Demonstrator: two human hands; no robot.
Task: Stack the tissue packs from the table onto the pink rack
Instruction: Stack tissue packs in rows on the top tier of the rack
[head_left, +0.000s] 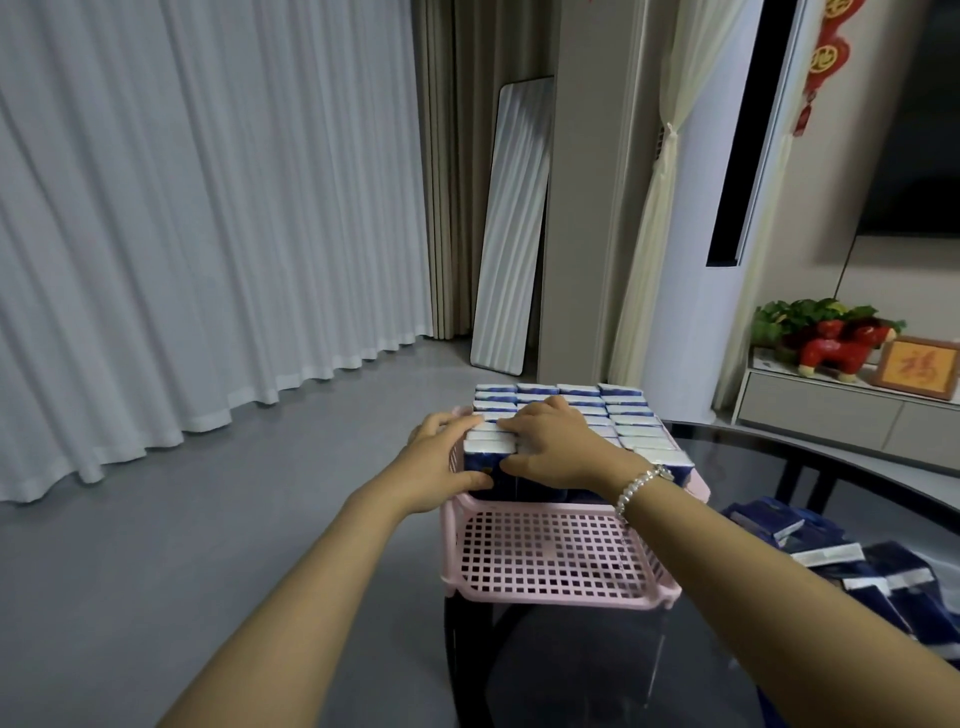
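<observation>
The near half of the pink rack (550, 558) is bare, and loose tissue packs (852, 551) wait on the table (779, 447). Further, the left hand (441, 462) grips the corner pack (485, 470) while the right hand (556, 441) lies flat, fingers spread, on the standing rows (628, 421). Uneven pressure may tip a row forward.

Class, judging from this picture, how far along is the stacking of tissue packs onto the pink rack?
Done: several rows of packs stand on the pink rack. In hand: the left hand grips the front-left pack; the right hand rests flat on the rows. Left: the rack's front is bare, and loose packs lie on the table.
</observation>
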